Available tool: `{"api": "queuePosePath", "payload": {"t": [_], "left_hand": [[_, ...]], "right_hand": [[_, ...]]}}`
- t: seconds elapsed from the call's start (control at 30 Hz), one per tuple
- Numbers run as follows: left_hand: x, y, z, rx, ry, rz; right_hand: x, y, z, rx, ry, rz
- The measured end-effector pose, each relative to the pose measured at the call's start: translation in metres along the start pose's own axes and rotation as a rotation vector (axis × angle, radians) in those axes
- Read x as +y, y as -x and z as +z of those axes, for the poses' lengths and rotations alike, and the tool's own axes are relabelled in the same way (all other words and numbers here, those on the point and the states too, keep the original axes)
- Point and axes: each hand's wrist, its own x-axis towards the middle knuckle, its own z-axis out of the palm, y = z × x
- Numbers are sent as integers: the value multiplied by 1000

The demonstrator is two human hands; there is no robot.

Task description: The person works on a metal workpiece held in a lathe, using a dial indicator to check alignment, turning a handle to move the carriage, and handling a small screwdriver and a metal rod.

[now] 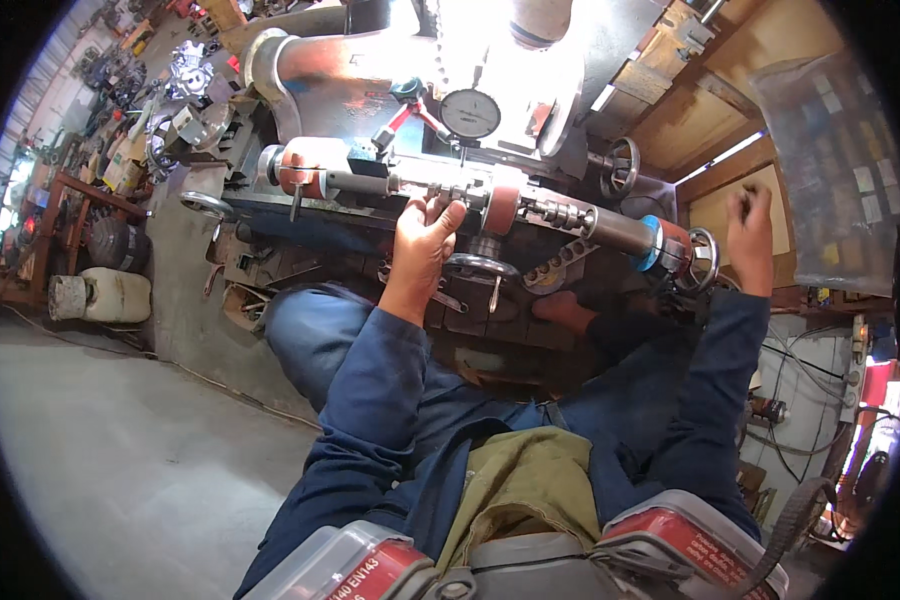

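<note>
Filters below, our left hand touches a shaft, likely heavy, best held mid-length; grip unclear, as with our right hand.

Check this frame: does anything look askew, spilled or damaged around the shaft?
Nothing clearly looks spilled or damaged. The shaft lies along the machine, with the left hand at it and the dial gauge above. Only the jumbled metal parts at upper left look untidy; glare hides some detail.

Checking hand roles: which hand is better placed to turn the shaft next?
Likely the left hand: it is at the shaft, near the dial gauge. The right hand is off to the right, away from it.
</note>
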Motion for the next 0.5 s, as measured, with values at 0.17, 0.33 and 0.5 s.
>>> {"api": "queuePosePath", "payload": {"t": [0.17,0.33,0.5], "left_hand": [[0,-3,0,-1,-8,-31],[2,-3,-1,-8,-26,-32],[2,-4,3,-33,-18,-9]], "right_hand": [[-128,0,47,-208,-338,-266],[-166,0,111,-533,-473,-383],[-160,2,134,-624,-485,-350]]}}
